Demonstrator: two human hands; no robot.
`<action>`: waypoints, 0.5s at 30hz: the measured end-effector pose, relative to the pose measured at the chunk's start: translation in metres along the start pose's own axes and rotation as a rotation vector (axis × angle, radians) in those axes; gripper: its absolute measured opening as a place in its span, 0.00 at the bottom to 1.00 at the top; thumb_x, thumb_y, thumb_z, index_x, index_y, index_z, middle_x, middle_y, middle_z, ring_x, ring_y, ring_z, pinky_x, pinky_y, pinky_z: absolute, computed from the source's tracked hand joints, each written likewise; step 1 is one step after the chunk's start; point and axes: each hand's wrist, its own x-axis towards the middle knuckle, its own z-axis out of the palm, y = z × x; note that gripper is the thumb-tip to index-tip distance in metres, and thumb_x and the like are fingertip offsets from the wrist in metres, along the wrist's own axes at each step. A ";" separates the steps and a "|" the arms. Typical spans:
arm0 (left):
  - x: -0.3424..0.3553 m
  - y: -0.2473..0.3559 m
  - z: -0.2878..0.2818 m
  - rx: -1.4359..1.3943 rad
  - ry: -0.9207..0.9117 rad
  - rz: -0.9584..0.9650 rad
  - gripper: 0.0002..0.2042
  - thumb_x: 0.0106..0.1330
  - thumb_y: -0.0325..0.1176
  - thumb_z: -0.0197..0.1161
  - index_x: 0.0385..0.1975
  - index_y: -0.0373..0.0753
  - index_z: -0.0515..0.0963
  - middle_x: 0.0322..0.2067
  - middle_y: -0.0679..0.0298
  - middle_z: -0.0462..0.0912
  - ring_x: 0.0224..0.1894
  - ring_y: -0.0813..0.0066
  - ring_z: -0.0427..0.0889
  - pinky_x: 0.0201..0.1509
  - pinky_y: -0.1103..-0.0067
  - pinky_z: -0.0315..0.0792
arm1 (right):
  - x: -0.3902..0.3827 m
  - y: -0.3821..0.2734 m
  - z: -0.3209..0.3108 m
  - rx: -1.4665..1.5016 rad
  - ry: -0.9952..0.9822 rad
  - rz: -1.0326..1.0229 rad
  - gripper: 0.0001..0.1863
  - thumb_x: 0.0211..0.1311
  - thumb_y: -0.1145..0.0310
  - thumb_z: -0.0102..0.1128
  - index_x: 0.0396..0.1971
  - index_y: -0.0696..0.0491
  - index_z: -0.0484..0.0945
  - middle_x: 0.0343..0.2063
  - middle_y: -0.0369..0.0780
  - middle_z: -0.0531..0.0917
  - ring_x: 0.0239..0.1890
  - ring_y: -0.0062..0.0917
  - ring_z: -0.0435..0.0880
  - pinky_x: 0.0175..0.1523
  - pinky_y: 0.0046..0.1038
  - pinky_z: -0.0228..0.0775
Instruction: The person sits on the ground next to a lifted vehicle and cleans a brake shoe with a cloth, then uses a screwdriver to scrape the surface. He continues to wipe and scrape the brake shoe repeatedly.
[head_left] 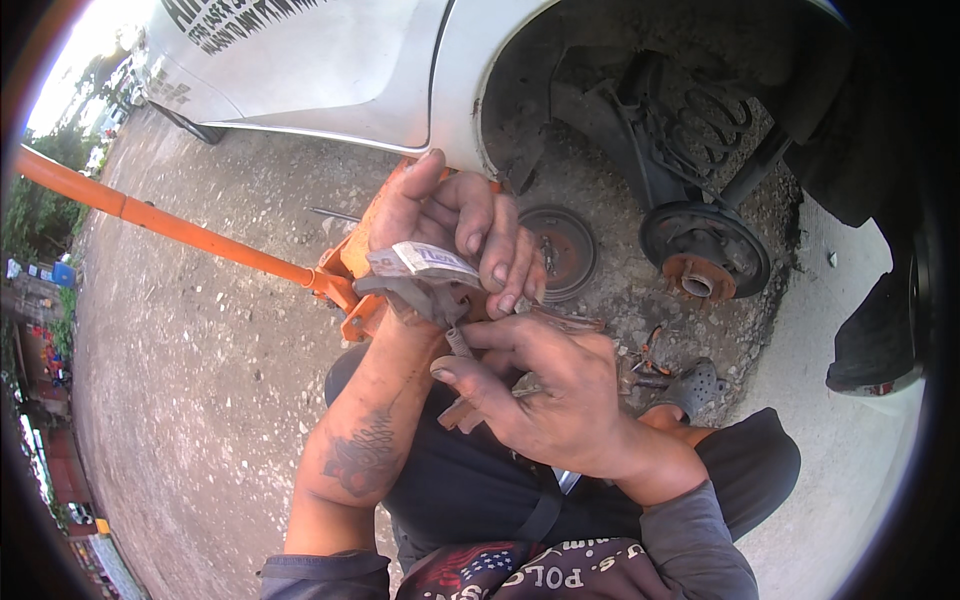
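Observation:
In front of my body, both hands hold dirty brake shoe parts close together. My left hand (450,215), palm up, curls its fingers around a curved brake shoe (425,260) with a pale printed strip on its outer face. Just below, my right hand (565,395) grips a second brake shoe (462,414), its end sticking out under the thumb. A short spring-like piece (459,341) sits between the two hands. My fingers hide how these parts join.
An orange floor jack (345,265) with a long handle stands under the white car (330,70). A brake drum (565,250) lies on the gravel. The bare wheel hub (700,278) hangs at right below a coil spring. Small tools (650,365) lie near my clog (695,388).

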 end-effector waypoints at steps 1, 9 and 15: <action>0.000 0.000 0.000 0.004 0.010 0.008 0.30 0.79 0.49 0.29 0.22 0.37 0.72 0.20 0.52 0.77 0.19 0.55 0.79 0.39 0.59 0.77 | 0.000 0.000 -0.001 0.020 -0.045 0.041 0.10 0.61 0.72 0.71 0.36 0.59 0.78 0.19 0.39 0.87 0.23 0.21 0.90 0.28 0.18 0.77; 0.000 -0.001 0.006 -0.053 -0.042 -0.046 0.31 0.80 0.48 0.26 0.21 0.37 0.72 0.19 0.53 0.76 0.18 0.55 0.79 0.37 0.61 0.77 | -0.006 -0.001 0.009 -0.060 0.016 -0.037 0.12 0.60 0.70 0.73 0.35 0.58 0.78 0.18 0.38 0.86 0.21 0.22 0.89 0.24 0.20 0.76; 0.002 -0.005 0.015 -0.101 -0.129 -0.083 0.30 0.79 0.47 0.27 0.18 0.39 0.70 0.15 0.57 0.77 0.12 0.62 0.78 0.27 0.67 0.78 | -0.014 -0.001 0.023 -0.141 0.161 -0.229 0.14 0.57 0.68 0.75 0.36 0.57 0.78 0.17 0.36 0.84 0.17 0.21 0.85 0.23 0.22 0.75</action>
